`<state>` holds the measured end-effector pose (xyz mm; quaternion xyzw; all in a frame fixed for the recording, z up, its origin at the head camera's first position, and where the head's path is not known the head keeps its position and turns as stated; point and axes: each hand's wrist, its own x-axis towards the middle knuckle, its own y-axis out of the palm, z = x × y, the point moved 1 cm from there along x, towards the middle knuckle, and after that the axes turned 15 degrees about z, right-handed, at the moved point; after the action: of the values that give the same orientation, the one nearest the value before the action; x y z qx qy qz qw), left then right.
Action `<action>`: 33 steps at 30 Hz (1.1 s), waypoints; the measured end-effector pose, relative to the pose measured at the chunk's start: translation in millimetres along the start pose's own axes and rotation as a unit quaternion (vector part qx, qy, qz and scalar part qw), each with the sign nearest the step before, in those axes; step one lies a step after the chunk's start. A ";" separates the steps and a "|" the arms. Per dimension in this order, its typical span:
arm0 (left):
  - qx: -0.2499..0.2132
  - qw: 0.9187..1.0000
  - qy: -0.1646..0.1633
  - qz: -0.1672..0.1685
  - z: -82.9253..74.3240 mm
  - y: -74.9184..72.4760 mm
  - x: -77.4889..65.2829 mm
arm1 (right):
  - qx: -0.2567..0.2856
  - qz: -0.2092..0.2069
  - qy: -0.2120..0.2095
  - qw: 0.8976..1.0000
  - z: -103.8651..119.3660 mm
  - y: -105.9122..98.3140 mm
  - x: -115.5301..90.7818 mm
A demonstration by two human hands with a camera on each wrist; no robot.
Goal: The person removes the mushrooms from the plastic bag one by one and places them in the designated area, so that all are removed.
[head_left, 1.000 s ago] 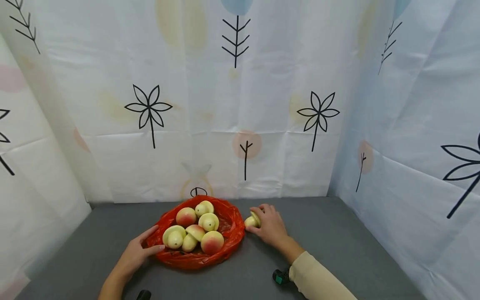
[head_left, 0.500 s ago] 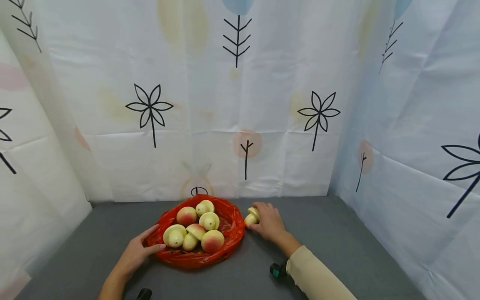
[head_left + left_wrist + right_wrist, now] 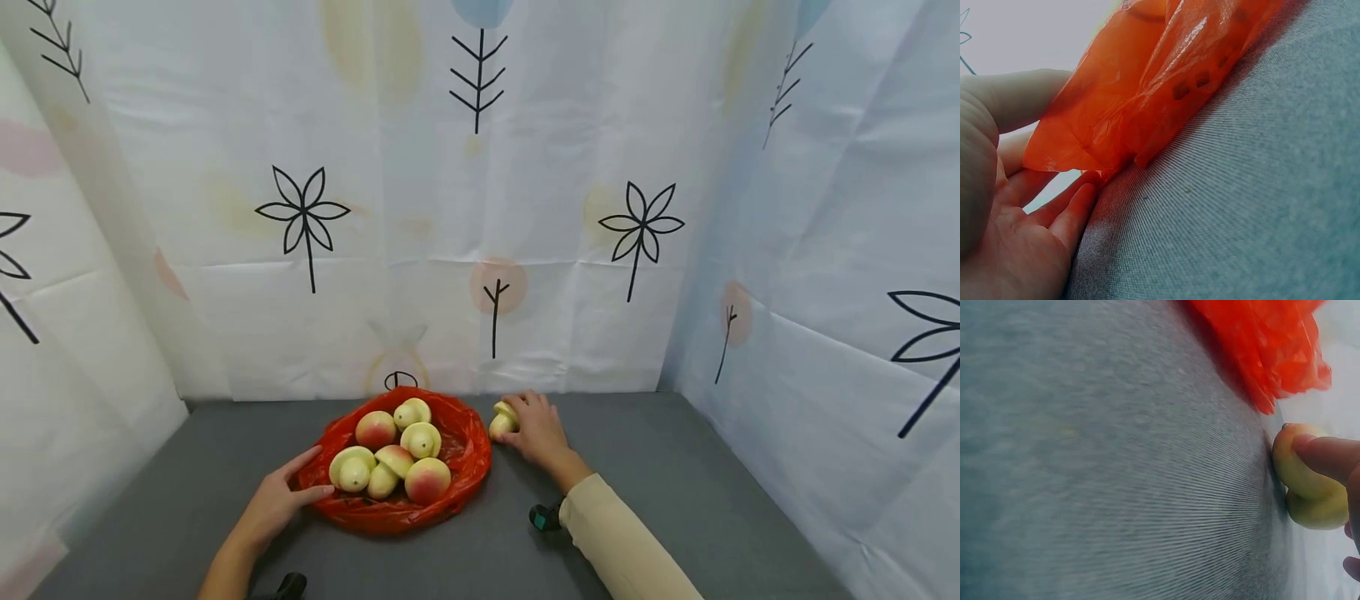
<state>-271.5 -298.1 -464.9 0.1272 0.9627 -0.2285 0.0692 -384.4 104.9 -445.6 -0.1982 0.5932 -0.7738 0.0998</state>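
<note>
On the grey table, a red plastic bag (image 3: 375, 521) stands with its mouth spread wide. Inside it lie several mushrooms (image 3: 352, 469), pale yellow with rosy caps, some showing their stems. At the bag's left side, my left hand (image 3: 273, 504) holds the rim; in the left wrist view the thumb passes behind the red plastic (image 3: 1116, 94) and the fingers sit low by the cloth. Just right of the bag, my right hand (image 3: 538, 429) grips one more mushroom (image 3: 501, 423) between thumb and fingers. In the right wrist view that mushroom (image 3: 1310, 481) sits right at the table surface.
A white curtain (image 3: 420, 317) with printed plants hangs close behind the table (image 3: 637, 467) and along both sides. Dark straps with black wrist devices (image 3: 545, 517) show at the wrists.
My right hand has moved slightly up and away, keeping its mushroom, whose cap and stem show more fully. My left hand and the bag hold about the same place.
</note>
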 end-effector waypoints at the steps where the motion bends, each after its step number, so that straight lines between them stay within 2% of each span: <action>1: 0.000 1.000 -0.001 -0.001 0.3 -0.2 -0.1 | -0.002 0.000 0.000 1.000 -0.7 0.1 1.5; 6: 0.000 1.000 -0.003 -0.006 1.7 1.3 -0.3 | 0.000 0.011 0.011 1.000 -5.8 0.3 7.0; 11: 0.003 1.000 -0.006 -0.008 1.8 2.0 -0.5 | 0.030 0.027 0.017 0.999 -11.2 3.4 11.3; 20: -0.001 1.000 0.002 -0.005 -4.0 1.8 -3.1 | 0.103 0.020 0.003 0.994 -14.4 5.1 8.0; 33: 0.004 1.000 -0.001 -0.003 1.7 0.6 0.0 | 0.148 0.008 -0.012 0.989 -13.9 -1.9 4.3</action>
<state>-271.2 -298.3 -466.7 0.1246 0.9619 -0.2331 0.0693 -394.0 116.0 -446.0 -0.1858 0.4724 -0.8500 0.1409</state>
